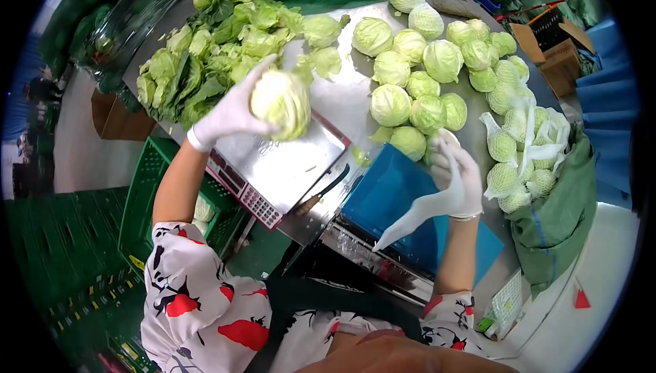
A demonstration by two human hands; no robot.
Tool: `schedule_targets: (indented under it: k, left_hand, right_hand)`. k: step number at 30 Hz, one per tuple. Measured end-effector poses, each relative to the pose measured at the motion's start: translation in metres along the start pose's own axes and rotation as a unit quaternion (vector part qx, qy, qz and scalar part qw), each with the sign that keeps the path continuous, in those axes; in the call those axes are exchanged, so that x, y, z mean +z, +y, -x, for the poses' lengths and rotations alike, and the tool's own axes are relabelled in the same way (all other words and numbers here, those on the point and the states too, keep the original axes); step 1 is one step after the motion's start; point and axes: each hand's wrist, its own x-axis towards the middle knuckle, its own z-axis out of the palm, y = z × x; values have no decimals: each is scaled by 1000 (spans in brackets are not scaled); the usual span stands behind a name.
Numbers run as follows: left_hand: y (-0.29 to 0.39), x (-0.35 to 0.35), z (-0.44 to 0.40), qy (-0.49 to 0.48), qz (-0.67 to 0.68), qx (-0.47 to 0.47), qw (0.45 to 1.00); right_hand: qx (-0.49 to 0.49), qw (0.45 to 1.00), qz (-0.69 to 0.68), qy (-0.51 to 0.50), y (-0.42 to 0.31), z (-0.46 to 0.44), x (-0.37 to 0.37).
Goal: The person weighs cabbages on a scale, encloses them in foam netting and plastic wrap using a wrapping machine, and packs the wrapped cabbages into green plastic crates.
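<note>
Cabbage is up over the scale, left hand spread wide around its side. Right hand, right of the scale, has fingers curled on a limp white sleeve. Step looks like pairing the two; next move probably calls for opening the sleeve's mouth. Metal table: loose leaves beyond scale, bare cabbages right, netted ones farther right. Room: green crate left of scale, cardboard box far right.

The left hand is cupped, the right hand curled.
</note>
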Motion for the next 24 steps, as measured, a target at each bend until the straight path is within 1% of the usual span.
schedule_targets:
  k: [1,2,3,4,5,6,7,8,9,10,11,12,13,14,15,16,17,18,19,20,21,22,23,24]
  left_hand:
    - [5,9,16,-11,-101,28,994]
    - [11,16,28,-21,-201,56,978]
    - [8,27,39,-50,-303,24,951]
    - [7,38,47,-79,-400,-10,913]
    - [17,50,49,-149,-448,-57,880]
    - [14,58,55,-101,-469,-17,877]
    - [5,67,62,-54,-488,24,871]
    - [2,74,67,-5,-506,64,860]
    - [16,77,73,10,-550,92,830]
    - [20,84,83,15,-476,115,872]
    - [25,95,99,20,-399,140,906]
    - [28,109,115,23,-319,165,933]
    - [30,127,130,44,-185,151,970]
    - [33,144,143,63,-47,136,988]
    - [42,157,152,56,55,140,987]
    - [46,172,159,39,233,113,965]
    - [50,187,162,56,329,98,938]
    - [53,196,164,72,422,81,900]
    - [53,196,171,90,400,53,911]
    - [55,200,177,104,478,-37,872]
    - [55,199,181,107,442,-20,890]
    - [54,196,184,111,405,-3,908]
    - [52,194,188,124,353,36,927]
    - [56,186,193,78,399,22,913]
  right_hand:
    - [24,1000,-5,-1,12,3,8]
    - [45,999,-10,-4,22,6,20]
    - [46,998,22,-31,31,12,35]
    - [72,995,30,-56,38,20,48]
    - [96,991,39,-82,44,25,61]
    - [121,986,49,-108,49,31,72]
    - [132,985,63,-91,56,36,81]
    - [130,987,29,-94,64,40,86]
    - [132,987,-4,-95,75,44,88]
    - [132,986,-36,-99,84,47,88]
    - [134,973,-112,-150,94,51,87]
    - [-4,982,70,-174,105,57,91]
    - [-145,939,246,-189,118,64,99]
    - [-117,949,274,-99,129,74,112]
    - [-82,953,292,-12,140,84,125]
    - [-305,828,469,-29,157,84,127]
    - [-387,750,537,-7,161,90,136]
    - [-462,657,595,16,163,96,142]
    - [-495,616,612,33,163,98,143]
    - [-525,574,627,50,162,100,141]
    - [-518,660,543,27,163,99,133]
    - [-213,889,386,127,166,105,132]
    - [-146,955,239,97,157,107,129]
    - [-75,992,84,64,145,109,122]
